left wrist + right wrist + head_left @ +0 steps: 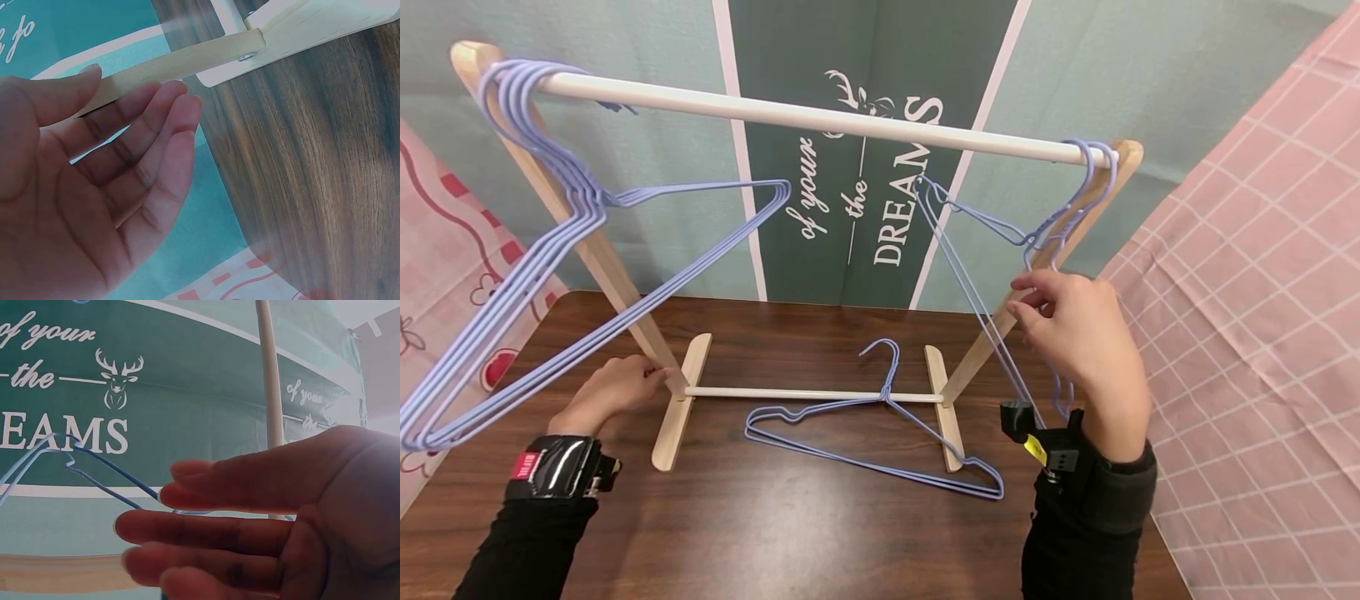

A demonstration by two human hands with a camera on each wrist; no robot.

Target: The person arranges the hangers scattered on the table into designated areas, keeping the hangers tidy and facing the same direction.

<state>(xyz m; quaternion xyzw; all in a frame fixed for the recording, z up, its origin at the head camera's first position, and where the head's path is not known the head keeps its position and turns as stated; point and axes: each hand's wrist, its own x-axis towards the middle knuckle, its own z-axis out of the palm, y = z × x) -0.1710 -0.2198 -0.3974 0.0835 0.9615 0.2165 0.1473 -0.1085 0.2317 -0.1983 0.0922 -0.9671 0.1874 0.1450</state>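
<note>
On a dark wooden table [775,533], found one small clothes rack with a white rail [812,117]. Pinched with the right hand [1075,333], between thumb and fingertips, the thin wire of the hangers on the right end [970,292] of the rail, a little below their hooks. Placed those hangers at 12 o'clock from that hand and touching it, long axis slanting from the rail at 11 o'clock down past the wrist at 6 o'clock. Laid the left hand [613,387] open, fingers straight, against the left wooden leg [617,275] near its foot; gripped nothing with it. Judged the right hand by far the nearer to the held wires.

Counted two hangers under the right hand, though overlapping wires left that unsure. Counted one flat hanger [880,450] on the table between the rack's feet, at 9 o'clock from the right hand, hook toward 12 o'clock. Counted about five in the left bunch [550,267] on the rail's far end; could not tell the exact number.
</note>
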